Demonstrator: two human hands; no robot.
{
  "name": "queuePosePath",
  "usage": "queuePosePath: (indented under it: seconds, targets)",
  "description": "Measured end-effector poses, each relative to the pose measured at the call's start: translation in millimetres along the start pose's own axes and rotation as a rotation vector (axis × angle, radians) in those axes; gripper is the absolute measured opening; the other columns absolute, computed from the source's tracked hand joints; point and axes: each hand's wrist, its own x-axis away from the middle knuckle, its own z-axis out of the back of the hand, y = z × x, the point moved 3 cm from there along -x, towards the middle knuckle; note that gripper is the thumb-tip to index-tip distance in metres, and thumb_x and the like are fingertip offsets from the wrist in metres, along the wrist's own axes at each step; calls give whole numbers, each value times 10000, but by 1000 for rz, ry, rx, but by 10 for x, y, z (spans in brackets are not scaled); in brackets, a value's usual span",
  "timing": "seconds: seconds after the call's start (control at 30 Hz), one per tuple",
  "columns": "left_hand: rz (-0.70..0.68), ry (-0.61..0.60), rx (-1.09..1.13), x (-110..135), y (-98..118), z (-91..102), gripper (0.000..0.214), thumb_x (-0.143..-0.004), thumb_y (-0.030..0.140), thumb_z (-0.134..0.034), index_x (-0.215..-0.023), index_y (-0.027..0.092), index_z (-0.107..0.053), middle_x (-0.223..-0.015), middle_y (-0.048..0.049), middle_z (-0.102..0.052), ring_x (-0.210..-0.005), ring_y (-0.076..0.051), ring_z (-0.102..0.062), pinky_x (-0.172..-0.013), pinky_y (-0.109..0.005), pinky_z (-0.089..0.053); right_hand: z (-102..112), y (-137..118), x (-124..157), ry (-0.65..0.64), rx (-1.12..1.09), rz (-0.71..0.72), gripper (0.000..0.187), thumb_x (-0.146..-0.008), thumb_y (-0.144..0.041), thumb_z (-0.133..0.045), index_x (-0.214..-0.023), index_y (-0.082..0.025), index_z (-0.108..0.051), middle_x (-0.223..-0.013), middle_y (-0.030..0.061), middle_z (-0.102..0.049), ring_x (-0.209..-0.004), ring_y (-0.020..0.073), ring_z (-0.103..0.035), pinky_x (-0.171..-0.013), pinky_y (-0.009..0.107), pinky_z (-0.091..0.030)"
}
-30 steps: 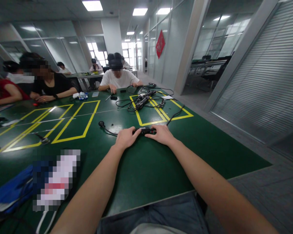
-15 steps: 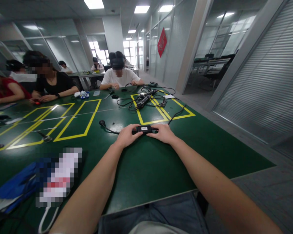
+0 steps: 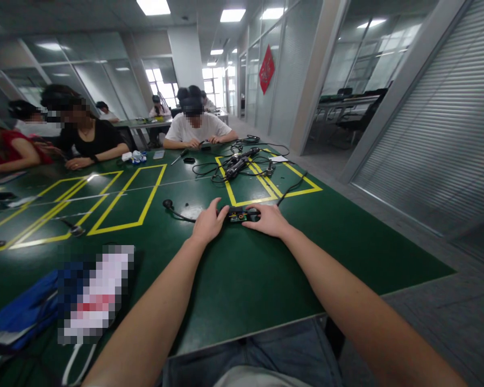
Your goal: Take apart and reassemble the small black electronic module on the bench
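Observation:
A black power adapter (image 3: 237, 215) lies across the space between my hands at the table's near middle. Its casing shows an open side, with a green circuit board and orange parts inside. My left hand (image 3: 208, 223) grips its left end, the thumb against the edge and the index finger raised. Around the right end are the thumb and fingers of my right hand (image 3: 268, 219). From the left end a black cord runs to a plug (image 3: 168, 204) on the table. Another black cord (image 3: 292, 188) leads away beyond my right hand.
Tangled black cables and adapters (image 3: 237, 166) lie ahead among yellow tape outlines (image 3: 149, 196) on the green table (image 3: 242, 290). A blue bag (image 3: 28, 306) and a blurred white-and-red item (image 3: 100, 295) lie at left. Across the table sits a person in white (image 3: 197, 129); others sit at left.
The adapter's labelled top face no longer shows; its circuit board is now exposed. My left index finger has lifted from it. Across the table, the other person's hands have moved slightly.

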Motion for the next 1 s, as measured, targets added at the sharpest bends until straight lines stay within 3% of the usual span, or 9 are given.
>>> queuePosePath:
  seconds: [0.07,0.13,0.33,0.47,0.67,0.87,1.0]
  targets:
    - [7,29,31,3,-6,10,564,-1085,471,-488,-1580,201,-474,-982,-78,-799,-977,-298,-763,-883,-374,-541,1,-4,8,7,-20,-3,530,-780,-475,-867,-1244,-271,-712,-1097,50,-818,-984,281,-776,-1108,508,-472]
    - [-10,42,56,13,-12,20,525,-1077,435,-503,-1541,191,-484,-973,-74,-785,-934,-287,-757,-860,-376,-541,0,14,11,25,-70,-4,487,-775,-442,-859,-1191,-264,-681,-1051,36,-806,-962,266,-768,-1068,483,-491]
    - [-152,101,85,44,-17,52,142,-1008,315,-578,-1062,217,-665,-974,-57,-750,-871,-227,-712,-834,-352,-540,10,119,-17,136,-255,51,153,-851,-302,-680,-991,-259,-633,-796,-35,-709,-724,189,-672,-842,342,-510]
    - [-208,121,48,34,-24,40,86,-943,233,-611,-897,211,-679,-948,-64,-747,-890,-228,-700,-861,-356,-549,4,152,-35,190,-274,72,87,-854,-273,-630,-935,-251,-651,-675,-53,-636,-631,176,-594,-760,315,-477]
    - [-186,71,20,2,-41,18,93,-895,212,-645,-824,220,-705,-866,-44,-748,-839,-224,-699,-844,-349,-555,-43,177,-74,201,-217,176,57,-762,-199,-683,-807,-234,-688,-822,14,-720,-826,206,-639,-778,313,-489]
    - [-165,45,31,-23,-87,16,116,-889,212,-643,-802,221,-719,-837,-33,-751,-827,-220,-699,-855,-342,-553,-93,219,-87,153,-252,158,210,-794,-172,-691,-967,-246,-785,-912,14,-766,-868,205,-682,-857,338,-537]
    - [-156,34,46,-43,-109,4,128,-879,182,-624,-804,219,-722,-852,-33,-762,-831,-216,-697,-864,-341,-557,-70,205,-84,140,-269,148,209,-802,-153,-721,-953,-255,-823,-982,27,-791,-922,213,-701,-898,340,-560]
